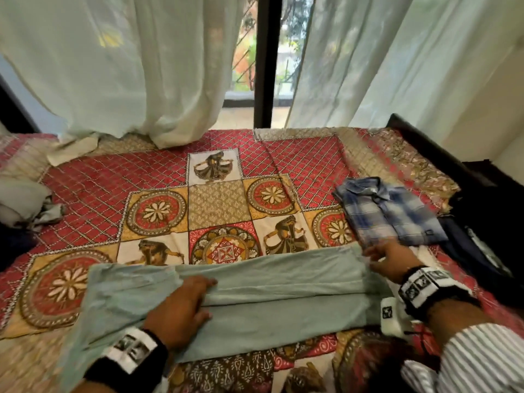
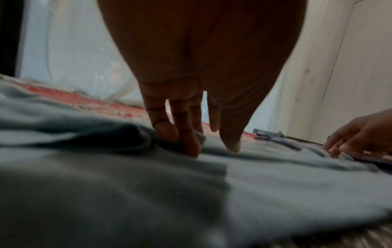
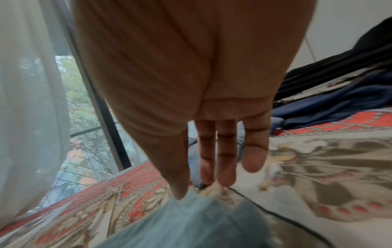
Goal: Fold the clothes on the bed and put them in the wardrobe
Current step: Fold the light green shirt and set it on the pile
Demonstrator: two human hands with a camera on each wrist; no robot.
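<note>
- Patterned red and gold bedspread (image 1: pixel 158 177) covered the bed you worked over, with pale sheer curtains (image 1: pixel 141 66) hanging along its far side.
- Your left hand (image 1: pixel 181 310) lay on the pale green garment (image 1: pixel 269 304), palm down; from the left wrist view its fingertips (image 2: pixel 191 147) dug into a raised fold of the cloth and gathered it, the fingers bent round that ridge.
- Your right hand (image 1: pixel 388 258) was at the far right end of the same garment, fingers straight and spread a little, the tips touching the cloth edge or the bedspread just past it; the blur did not let you tell which.
- From the right wrist view the right hand's fingers (image 3: pixel 224 159) pointed down, unbent and holding nothing.
- That green garment stretched as a long band across the near part of the bed, one layer already laid lengthwise over another, its left end loose and rumpled.
- Just beyond the garment's right end lay a folded blue plaid shirt (image 1: pixel 391 211), collar up.
- Right of that shirt sat dark navy clothing (image 1: pixel 476 251) at the bed's edge.
- Far left of the garment, a grey-white bundle (image 1: pixel 25 202) lay heaped.
</note>
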